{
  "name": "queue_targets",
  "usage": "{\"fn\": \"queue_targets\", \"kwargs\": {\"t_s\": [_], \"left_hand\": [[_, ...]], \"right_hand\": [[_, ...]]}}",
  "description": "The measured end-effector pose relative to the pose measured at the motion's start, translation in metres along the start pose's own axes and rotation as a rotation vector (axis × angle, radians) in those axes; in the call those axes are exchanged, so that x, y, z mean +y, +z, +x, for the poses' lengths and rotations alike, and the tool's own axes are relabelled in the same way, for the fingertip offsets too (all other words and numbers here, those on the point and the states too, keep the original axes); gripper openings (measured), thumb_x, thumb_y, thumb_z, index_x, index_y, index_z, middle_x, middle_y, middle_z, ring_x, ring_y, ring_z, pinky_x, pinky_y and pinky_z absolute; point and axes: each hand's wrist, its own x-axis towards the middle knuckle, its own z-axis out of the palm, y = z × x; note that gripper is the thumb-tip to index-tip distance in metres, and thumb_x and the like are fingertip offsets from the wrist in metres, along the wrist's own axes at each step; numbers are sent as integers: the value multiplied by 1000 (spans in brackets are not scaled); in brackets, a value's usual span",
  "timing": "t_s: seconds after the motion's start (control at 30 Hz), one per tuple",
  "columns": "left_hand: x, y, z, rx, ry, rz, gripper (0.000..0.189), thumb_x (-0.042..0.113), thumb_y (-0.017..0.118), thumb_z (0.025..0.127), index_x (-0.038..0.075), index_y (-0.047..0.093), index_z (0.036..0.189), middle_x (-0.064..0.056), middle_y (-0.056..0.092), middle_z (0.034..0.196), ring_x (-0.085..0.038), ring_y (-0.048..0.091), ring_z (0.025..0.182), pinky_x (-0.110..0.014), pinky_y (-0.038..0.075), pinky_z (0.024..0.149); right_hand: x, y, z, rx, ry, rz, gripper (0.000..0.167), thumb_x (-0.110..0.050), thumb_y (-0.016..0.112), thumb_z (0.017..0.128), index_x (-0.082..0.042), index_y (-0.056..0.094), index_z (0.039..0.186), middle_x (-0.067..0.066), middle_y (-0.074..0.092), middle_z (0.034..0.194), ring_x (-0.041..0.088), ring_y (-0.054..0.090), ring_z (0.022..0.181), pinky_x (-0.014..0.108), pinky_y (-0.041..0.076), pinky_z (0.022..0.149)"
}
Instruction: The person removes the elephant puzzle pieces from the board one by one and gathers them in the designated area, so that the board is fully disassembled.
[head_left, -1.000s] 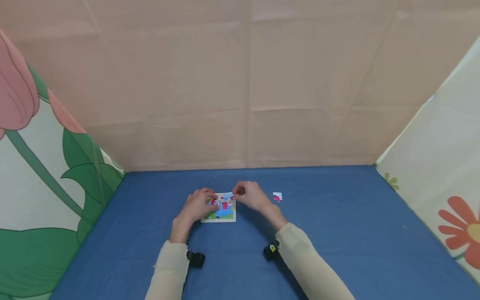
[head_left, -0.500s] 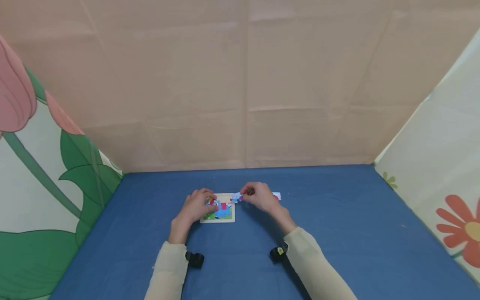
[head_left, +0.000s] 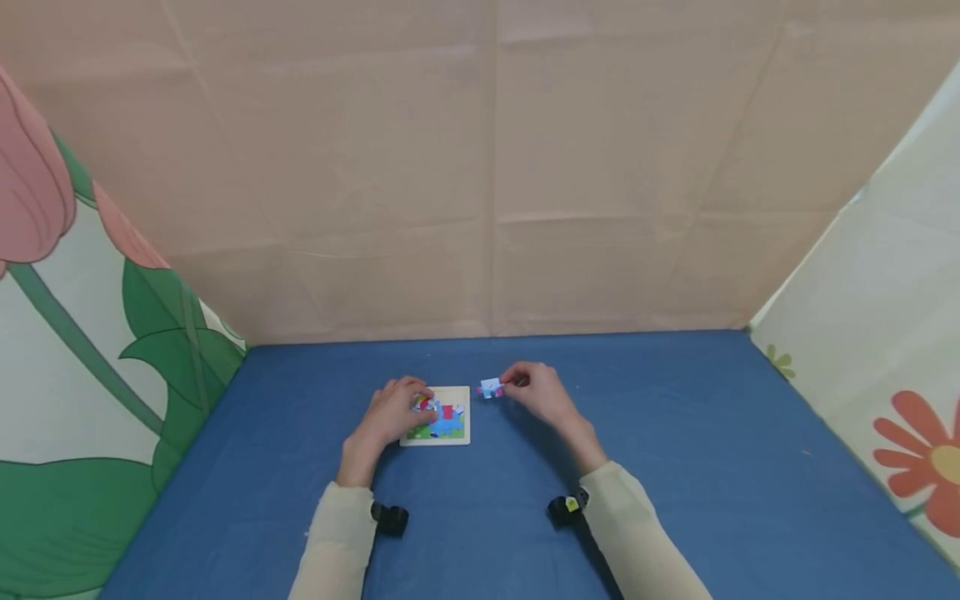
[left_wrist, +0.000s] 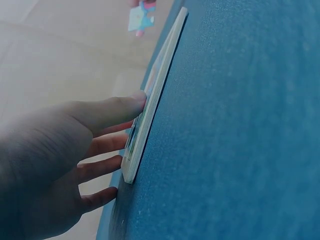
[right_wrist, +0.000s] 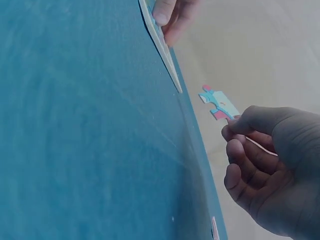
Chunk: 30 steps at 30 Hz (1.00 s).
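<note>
My left hand (head_left: 394,410) rests on a small framed jigsaw puzzle (head_left: 448,440), covering its left part. In the left wrist view, its thumb and extended fingers (left_wrist: 107,142) lie on the board. The puzzle shows a blue figure in red on green ground, with a bare wooden strip at its top right. My right hand (head_left: 542,392) pinches a jigsaw piece (head_left: 491,388) between thumb and index finger, just right of the frame. In the right wrist view, that piece (right_wrist: 225,103) has pale blue and pink printing and is held up above the cloth.
A blue cloth (head_left: 480,533) covers the table. Another puzzle piece (right_wrist: 215,228) lies on it in the right wrist view, hidden behind the right hand in the head view. A beige sheet (head_left: 487,208) stands behind, with flower-printed walls on both sides.
My right hand has drawn the jigsaw piece away from the board's top right corner, moving it rightward and turning it. The left hand has stayed on the puzzle.
</note>
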Motion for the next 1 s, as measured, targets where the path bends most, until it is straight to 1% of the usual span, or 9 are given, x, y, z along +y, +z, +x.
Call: {"fn": "queue_targets", "kwargs": {"t_s": [0.23, 0.4, 0.63, 0.73, 1.0], "left_hand": [[0, -2, -1, -1, 7, -5, 40, 37, 74, 89, 16, 69, 123, -7, 56, 140, -30, 43, 132, -56, 30, 113], [0, -1, -2, 1, 11, -7, 40, 38, 74, 89, 17, 69, 123, -7, 56, 140, -30, 44, 132, -56, 30, 113], [0, 1, -1, -2, 24, -1, 40, 38, 74, 89, 17, 69, 122, -6, 56, 139, -30, 45, 131, -56, 31, 112], [0, 1, -1, -4, 26, 1, 40, 39, 74, 89, 17, 69, 123, -6, 56, 139, -30, 45, 132, -56, 31, 112], [-2, -1, 0, -11, 23, -8, 42, 39, 73, 90, 17, 68, 125, -6, 56, 140, -30, 44, 132, -56, 30, 113]], "right_hand": [[6, -7, 0, 9, -3, -10, 10, -14, 71, 90, -9, 75, 97, 6, 73, 93, 16, 66, 83, 31, 55, 69], [13, -10, -1, -8, 16, -22, 11, -14, 70, 90, -9, 75, 98, 7, 73, 95, 17, 65, 82, 30, 54, 67], [22, -15, -2, -10, 50, -74, 10, -14, 69, 91, -8, 74, 98, 7, 73, 95, 18, 64, 82, 33, 53, 68], [24, -17, -2, -16, 70, -96, 11, -14, 69, 92, -8, 74, 99, 8, 73, 95, 18, 64, 82, 34, 53, 68], [22, -22, -2, -16, 111, -103, 13, -14, 69, 92, -7, 75, 100, 10, 73, 98, 18, 63, 80, 33, 53, 68]]}}
